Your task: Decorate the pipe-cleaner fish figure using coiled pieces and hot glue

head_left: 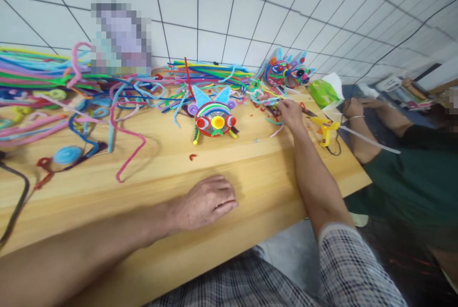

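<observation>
My left hand (211, 202) rests on the wooden table (265, 173) with its fingers curled together; whether anything is inside is hidden. Farther right, my right hand (290, 112) reaches to a small pile of pipe-cleaner pieces (266, 97), its fingertips bent down at the pile, and what they touch is too small to name. Between the hands and farther back stands a round figure (216, 121) with blue pointed ears, red eyes and a yellow nose. A yellow glue gun (326, 130) lies right of my right hand.
Loose pipe cleaners (28, 76) cover the left and back of the table. A blue coil (67, 155) lies at left. Two finished-looking figures (288, 71) stand by the wall, beside a green packet (324, 91). At right sits a person in a dark green garment (411, 173).
</observation>
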Motion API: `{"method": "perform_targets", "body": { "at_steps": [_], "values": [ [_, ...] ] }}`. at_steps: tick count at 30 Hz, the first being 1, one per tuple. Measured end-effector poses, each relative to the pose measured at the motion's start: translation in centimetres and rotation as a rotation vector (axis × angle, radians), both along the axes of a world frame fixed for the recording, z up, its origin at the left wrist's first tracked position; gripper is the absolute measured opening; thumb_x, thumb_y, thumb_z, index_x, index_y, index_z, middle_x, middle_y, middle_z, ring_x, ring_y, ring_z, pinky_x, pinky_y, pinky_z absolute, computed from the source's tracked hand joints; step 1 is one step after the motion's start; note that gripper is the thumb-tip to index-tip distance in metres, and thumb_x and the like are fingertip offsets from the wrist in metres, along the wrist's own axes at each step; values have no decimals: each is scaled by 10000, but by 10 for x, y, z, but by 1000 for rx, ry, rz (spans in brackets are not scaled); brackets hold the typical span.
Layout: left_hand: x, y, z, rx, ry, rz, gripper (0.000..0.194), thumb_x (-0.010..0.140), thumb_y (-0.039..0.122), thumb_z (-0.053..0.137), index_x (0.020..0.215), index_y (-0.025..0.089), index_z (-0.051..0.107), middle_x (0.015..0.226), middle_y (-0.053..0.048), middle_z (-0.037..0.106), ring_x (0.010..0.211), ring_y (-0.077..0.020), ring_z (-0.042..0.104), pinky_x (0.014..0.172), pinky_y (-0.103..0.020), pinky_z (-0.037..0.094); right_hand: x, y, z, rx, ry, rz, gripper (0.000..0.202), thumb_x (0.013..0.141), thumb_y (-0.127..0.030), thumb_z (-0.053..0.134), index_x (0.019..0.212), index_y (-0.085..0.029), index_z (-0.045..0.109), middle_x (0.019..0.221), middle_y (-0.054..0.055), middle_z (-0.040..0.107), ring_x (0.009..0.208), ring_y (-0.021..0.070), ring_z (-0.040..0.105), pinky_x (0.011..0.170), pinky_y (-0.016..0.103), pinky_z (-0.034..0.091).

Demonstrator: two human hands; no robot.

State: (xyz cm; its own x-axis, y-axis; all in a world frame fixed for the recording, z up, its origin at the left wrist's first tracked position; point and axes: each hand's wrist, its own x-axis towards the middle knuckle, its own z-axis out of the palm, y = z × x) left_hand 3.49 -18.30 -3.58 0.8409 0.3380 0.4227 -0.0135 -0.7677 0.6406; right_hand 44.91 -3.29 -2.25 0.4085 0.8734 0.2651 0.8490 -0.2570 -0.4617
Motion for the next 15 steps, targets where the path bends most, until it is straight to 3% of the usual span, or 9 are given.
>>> {"method": "perform_targets", "body": {
  "at_steps": [5,9,15],
  "values": [
    [0,0,1,-6,7,1,287,1131,268,537,928,159,709,889,-55,745,841,-181,682,823,-323,543,-1,-1,2,75,308,-16,166,909,-304,569,912,-202,701,772,28,747,757,201,702,739,303,563],
    [0,0,0,-2,2,-1,285,1131,262,536,925,164,707,885,-55,747,835,-180,681,816,-319,540,-6,-6,14,99,538,27,106,844,-316,648,790,-229,620,704,8,719,574,158,620,561,267,465],
    [1,1,0,9,-8,-8,270,1127,261,546,935,160,707,889,-48,755,833,-183,686,820,-329,538,-8,-17,26,137,671,128,208,790,-398,712,721,-237,601,643,-17,635,521,125,524,527,261,395]
  ]
}}
